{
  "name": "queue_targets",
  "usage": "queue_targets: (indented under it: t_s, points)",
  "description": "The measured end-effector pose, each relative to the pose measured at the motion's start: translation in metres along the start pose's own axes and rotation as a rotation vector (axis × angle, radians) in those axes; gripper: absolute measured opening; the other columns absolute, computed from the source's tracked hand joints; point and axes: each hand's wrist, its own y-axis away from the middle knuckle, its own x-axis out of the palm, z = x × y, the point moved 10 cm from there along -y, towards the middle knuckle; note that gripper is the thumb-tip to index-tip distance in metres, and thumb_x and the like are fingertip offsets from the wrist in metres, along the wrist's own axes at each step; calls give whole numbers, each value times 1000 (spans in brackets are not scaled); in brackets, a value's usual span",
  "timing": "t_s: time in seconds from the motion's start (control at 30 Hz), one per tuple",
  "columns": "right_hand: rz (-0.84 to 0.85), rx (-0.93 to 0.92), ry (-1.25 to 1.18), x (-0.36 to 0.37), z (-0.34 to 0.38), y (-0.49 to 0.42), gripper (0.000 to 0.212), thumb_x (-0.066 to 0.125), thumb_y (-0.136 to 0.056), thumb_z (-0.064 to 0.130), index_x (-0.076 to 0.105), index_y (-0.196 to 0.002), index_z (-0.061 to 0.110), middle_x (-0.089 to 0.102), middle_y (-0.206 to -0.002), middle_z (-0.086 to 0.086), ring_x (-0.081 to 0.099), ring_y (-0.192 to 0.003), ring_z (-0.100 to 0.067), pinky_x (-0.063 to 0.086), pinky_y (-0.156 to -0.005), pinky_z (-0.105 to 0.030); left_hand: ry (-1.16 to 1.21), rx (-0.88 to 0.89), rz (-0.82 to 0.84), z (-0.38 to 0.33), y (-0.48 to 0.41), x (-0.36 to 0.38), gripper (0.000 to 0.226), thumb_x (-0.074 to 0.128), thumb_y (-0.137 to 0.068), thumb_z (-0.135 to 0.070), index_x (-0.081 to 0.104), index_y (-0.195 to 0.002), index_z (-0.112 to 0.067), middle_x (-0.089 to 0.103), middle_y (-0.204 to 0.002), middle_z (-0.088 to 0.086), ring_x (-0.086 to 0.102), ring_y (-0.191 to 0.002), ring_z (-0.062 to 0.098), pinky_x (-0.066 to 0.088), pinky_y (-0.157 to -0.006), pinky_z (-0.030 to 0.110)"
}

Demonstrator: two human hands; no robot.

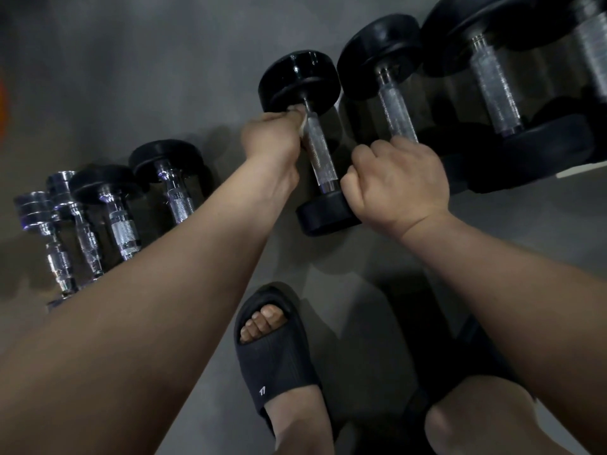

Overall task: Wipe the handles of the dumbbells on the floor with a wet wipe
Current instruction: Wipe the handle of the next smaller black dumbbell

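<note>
Dumbbell (299, 81) lies on the grey floor (164, 77) in a row of others. The left hand (271, 136) pinches a white wipe (303, 122) against the far end of its knurled handle (320, 156). The right hand (399, 178) is curled round the near head. A black slipper (276, 353) stands nearby.

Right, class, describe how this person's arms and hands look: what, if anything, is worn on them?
The left arm and right arm are bare, with no sleeves in view. The left hand and right hand wear no gloves. No watch, band or ring shows on the visible sides.
</note>
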Motion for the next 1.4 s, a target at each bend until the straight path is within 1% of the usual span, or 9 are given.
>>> queue_targets:
  t_s: [0.07,0.2,0.37,0.47,0.57,0.8,1.0,1.23,1.4]
  points:
    - [0,-5,4,-1,0,0,38,37,-92,34,61,-77,9,63,-75,-14,56,-75,-38,38,-66,-42,-79,44,-18,-7,3,-1,21,82,-79,-11,67,-93,-5,69,-74,7,67,-66,18,62,-74,32]
    - [-9,-11,-1,-3,1,0,38,38,-92,34,62,-78,9,64,-75,-13,56,-75,-37,36,-65,-41,-380,124,14,-5,29,-4,20,83,-81,-16,65,-72,-17,62,-59,-5,53,-44,1,42,-47,15]
    - [-25,-2,10,-1,-1,0,36,41,-92,33,64,-78,9,65,-74,-14,57,-73,-37,39,-65,-42,-475,75,90,14,46,-10,23,86,-77,-15,64,-72,-17,65,-61,-2,59,-50,9,54,-56,25]
    - [-27,0,8,0,-1,1,36,41,-91,33,64,-77,8,65,-73,-14,57,-72,-37,40,-65,-42,-414,117,24,-8,35,2,31,89,-73,-13,59,-67,-19,63,-59,-4,56,-44,3,45,-48,17]
    - [-33,11,12,0,-1,0,35,44,-90,32,64,-75,9,64,-72,-14,57,-70,-38,41,-65,-42,-365,184,-74,-30,22,4,33,89,-72,-17,57,-65,-19,62,-61,-4,57,-51,7,43,-53,19]
    - [-19,7,-3,1,-2,0,39,39,-92,34,64,-78,8,65,-74,-15,57,-72,-37,43,-68,-44,-507,144,34,15,43,-3,26,91,-70,-24,65,-67,-20,72,-66,0,71,-64,17,63,-66,37]
    - [-20,-3,5,0,-1,0,38,40,-93,34,64,-78,8,64,-75,-14,56,-72,-38,42,-69,-44,-330,144,-41,-11,37,10,31,89,-73,-14,61,-60,-17,67,-60,-2,63,-53,9,58,-62,27]
    - [-25,2,-1,0,-1,-1,38,40,-92,34,64,-77,8,64,-73,-15,56,-71,-37,43,-68,-44,-321,112,-96,15,40,-13,27,88,-76,-29,62,-79,-21,68,-69,-7,59,-53,2,47,-51,19]
    - [-21,-11,4,-2,1,0,38,38,-92,34,64,-78,9,65,-75,-14,57,-74,-37,41,-69,-42,-87,69,-109,7,25,-12,13,83,-82,-14,75,-92,-11,76,-79,3,69,-62,8,53,-58,20]
